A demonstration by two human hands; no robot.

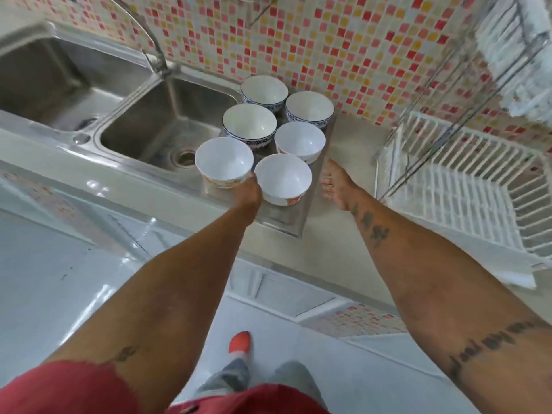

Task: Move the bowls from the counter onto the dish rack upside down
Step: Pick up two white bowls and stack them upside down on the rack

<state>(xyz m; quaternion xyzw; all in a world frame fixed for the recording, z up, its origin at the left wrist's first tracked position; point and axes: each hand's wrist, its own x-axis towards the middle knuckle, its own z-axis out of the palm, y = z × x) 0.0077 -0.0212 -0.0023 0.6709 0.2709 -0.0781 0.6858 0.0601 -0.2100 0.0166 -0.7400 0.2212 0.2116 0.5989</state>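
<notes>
**Six upright bowls packed tight, rack off to the right**

The main risk is a knock. The bowls stand rim to rim on the steel bench ledge, so lifting the near-left bowl [224, 162] could clip the near-right bowl [283, 178] beside it, or tip it toward the sink basin [155, 127] just left of the left hand. A one-sided pinch could also slip on smooth glazed ware when the bowl is turned over.

The left hand [249, 194] touches that bowl's near side; whether its fingers have closed, I cannot tell. The right hand [334, 182] is spread loose, grasping nothing, just right of the cluster.

All six are white inside, mouths up; the three farthest carry blue patterned bands, the nearer ones orange motifs. The white dish rack [466, 186] lies well beyond the right hand and holds no bowls.
</notes>
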